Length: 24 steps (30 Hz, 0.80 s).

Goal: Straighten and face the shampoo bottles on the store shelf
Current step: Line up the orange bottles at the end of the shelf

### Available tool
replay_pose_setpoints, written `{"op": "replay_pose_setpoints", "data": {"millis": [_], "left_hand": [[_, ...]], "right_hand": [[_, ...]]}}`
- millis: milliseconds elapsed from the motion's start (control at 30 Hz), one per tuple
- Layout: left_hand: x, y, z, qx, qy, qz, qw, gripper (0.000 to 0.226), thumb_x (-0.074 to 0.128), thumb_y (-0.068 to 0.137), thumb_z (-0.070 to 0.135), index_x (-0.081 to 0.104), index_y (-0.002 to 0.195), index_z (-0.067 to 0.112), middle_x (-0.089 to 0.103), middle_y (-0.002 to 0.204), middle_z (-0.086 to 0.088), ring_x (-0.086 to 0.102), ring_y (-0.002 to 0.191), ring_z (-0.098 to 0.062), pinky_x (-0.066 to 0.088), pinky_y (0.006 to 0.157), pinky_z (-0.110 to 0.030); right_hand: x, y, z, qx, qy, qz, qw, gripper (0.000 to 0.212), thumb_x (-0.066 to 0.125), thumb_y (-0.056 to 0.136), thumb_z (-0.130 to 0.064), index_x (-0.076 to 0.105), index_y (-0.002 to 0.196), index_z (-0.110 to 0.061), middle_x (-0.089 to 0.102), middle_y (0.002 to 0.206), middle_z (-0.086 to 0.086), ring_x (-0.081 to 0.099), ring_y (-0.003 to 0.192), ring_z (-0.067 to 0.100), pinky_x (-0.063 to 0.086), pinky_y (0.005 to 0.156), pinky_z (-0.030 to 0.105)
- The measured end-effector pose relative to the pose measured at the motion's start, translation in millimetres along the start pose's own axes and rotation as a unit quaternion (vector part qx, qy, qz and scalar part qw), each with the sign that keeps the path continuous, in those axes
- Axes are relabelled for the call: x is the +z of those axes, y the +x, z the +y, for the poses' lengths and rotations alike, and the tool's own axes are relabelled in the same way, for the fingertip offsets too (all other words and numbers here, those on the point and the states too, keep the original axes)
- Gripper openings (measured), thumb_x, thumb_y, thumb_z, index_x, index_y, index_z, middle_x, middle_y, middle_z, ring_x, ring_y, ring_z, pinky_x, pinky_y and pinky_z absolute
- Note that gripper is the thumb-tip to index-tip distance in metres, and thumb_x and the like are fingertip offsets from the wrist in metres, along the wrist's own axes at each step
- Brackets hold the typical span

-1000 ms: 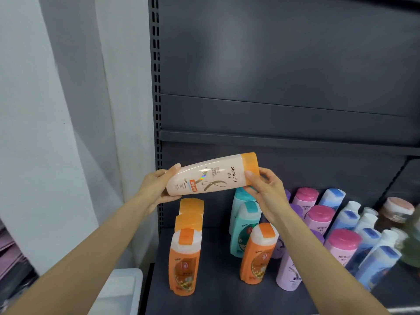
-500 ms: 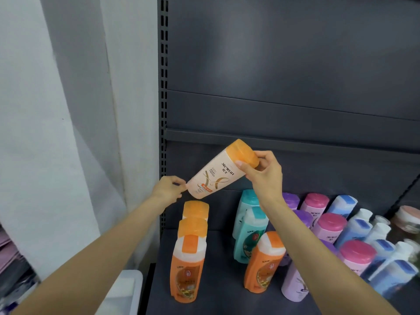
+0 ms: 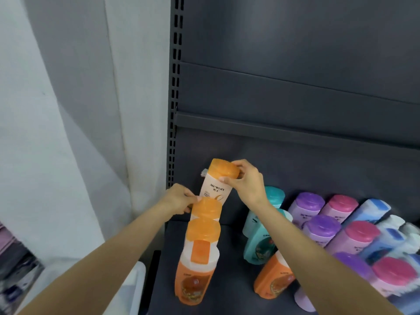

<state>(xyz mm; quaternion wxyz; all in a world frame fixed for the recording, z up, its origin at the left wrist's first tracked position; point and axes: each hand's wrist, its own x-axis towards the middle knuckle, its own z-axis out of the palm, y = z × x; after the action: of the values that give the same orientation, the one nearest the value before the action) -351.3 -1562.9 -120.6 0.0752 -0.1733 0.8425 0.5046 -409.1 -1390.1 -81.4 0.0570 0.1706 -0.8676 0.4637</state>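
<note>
Head view, held bottle: cream bottle (image 3: pixel 216 189) with orange cap, nearly upright, label facing out, at the far end of the left orange-capped row (image 3: pixel 204 226)
Right hand: right hand (image 3: pixel 246 181) grasps the bottle's orange cap, fingers curled round it
Left hand: left hand (image 3: pixel 179 201) pinches the bottle's lower left side
Shelf: dark shelf (image 3: pixel 227 280); teal bottles (image 3: pixel 261 242) in the middle, purple, pink and blue bottles (image 3: pixel 354 235) at right

One head-worn wide-angle view looks forward and down, close behind both hands. The shelf (image 3: pixel 204 280) lies just beyond and below them.
</note>
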Motion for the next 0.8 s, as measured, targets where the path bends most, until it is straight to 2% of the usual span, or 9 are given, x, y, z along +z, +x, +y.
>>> {"op": "replay_pose_setpoints", "data": {"millis": [167,267,433,500,567,800], "left_hand": [[2,4,-3,-0.007,-0.02,0.004,1.0,0.015,0.062,0.09,0.026,0.066,0.092,0.011,0.065,0.087,-0.003,0.064,0.081,-0.016,0.049,0.063,-0.019],[3,4,-4,-0.011,-0.03,0.003,0.999,0.014,0.062,0.09,0.026,0.064,0.089,0.013,0.066,0.089,-0.004,0.065,0.086,-0.018,0.05,0.068,-0.021],[3,4,-5,-0.012,-0.043,0.002,0.999,0.015,0.062,0.09,0.026,0.065,0.092,0.012,0.066,0.091,-0.004,0.065,0.084,-0.017,0.051,0.066,-0.02],[3,3,-5,-0.013,-0.045,0.006,0.999,0.017,0.063,0.089,0.027,0.065,0.095,0.011,0.066,0.093,-0.005,0.065,0.086,-0.018,0.052,0.069,-0.023],[4,3,-4,-0.017,-0.052,0.006,0.998,0.021,0.063,0.089,0.027,0.065,0.1,0.009,0.066,0.096,-0.006,0.065,0.088,-0.018,0.052,0.071,-0.025],[6,1,-5,-0.025,-0.073,0.016,0.997,0.018,0.063,0.089,0.025,0.063,0.1,0.01,0.066,0.104,-0.009,0.064,0.093,-0.02,0.051,0.073,-0.026]], "right_hand": [[21,10,17,-0.005,-0.044,-0.072,0.996,0.044,0.076,0.078,-0.019,0.058,0.118,-0.012,0.062,0.108,0.001,0.055,0.097,0.011,0.041,0.077,0.018],[30,13,26,0.005,-0.047,-0.093,0.995,0.042,0.075,0.079,-0.018,0.059,0.117,-0.01,0.062,0.107,0.001,0.056,0.096,0.011,0.04,0.077,0.018],[39,12,39,0.023,-0.022,-0.105,0.994,0.042,0.077,0.076,-0.017,0.06,0.115,-0.012,0.064,0.104,-0.001,0.059,0.095,0.012,0.045,0.074,0.012],[42,11,43,0.031,-0.003,-0.114,0.993,0.043,0.078,0.075,-0.017,0.061,0.114,-0.012,0.065,0.104,0.0,0.062,0.095,0.014,0.052,0.082,0.024],[45,9,46,0.038,0.01,-0.122,0.992,0.045,0.079,0.075,-0.017,0.061,0.115,-0.012,0.065,0.107,0.002,0.062,0.099,0.017,0.053,0.089,0.034],[42,6,47,0.035,0.019,-0.131,0.991,0.046,0.078,0.075,-0.013,0.062,0.119,-0.012,0.066,0.113,0.003,0.062,0.105,0.016,0.05,0.094,0.031]]}}
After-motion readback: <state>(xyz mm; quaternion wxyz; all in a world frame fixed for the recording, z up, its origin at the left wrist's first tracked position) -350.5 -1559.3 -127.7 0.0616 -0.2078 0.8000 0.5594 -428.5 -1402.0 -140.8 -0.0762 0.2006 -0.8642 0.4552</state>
